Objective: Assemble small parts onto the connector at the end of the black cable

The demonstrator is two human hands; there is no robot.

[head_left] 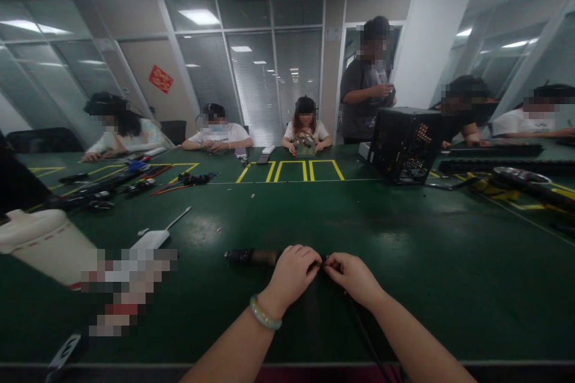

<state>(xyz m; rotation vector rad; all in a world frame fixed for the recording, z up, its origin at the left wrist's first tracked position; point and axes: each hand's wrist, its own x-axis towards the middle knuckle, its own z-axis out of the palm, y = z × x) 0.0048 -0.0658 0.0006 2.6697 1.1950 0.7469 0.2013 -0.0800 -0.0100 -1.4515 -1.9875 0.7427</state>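
A dark, cylindrical electric screwdriver (254,257) lies low over the green table, its black nose pointing left. My left hand (294,269), with a pale jade bangle on the wrist, is closed around its rear part. Facing it, my right hand (353,275) pinches at the tool's rear end, fingertips almost touching those of the left. From beneath the right hand a black cord (363,329) runs down to the table's front edge. The fingers cover the spot where cord and tool come together, so whether they are joined cannot be seen.
At left are a tilted white cup (49,239) and a white device with a cable (150,244). Cables and dark parts (195,178) lie beyond. A black computer case (402,143) stands back right. Several people sit around the green table (251,209); one person stands.
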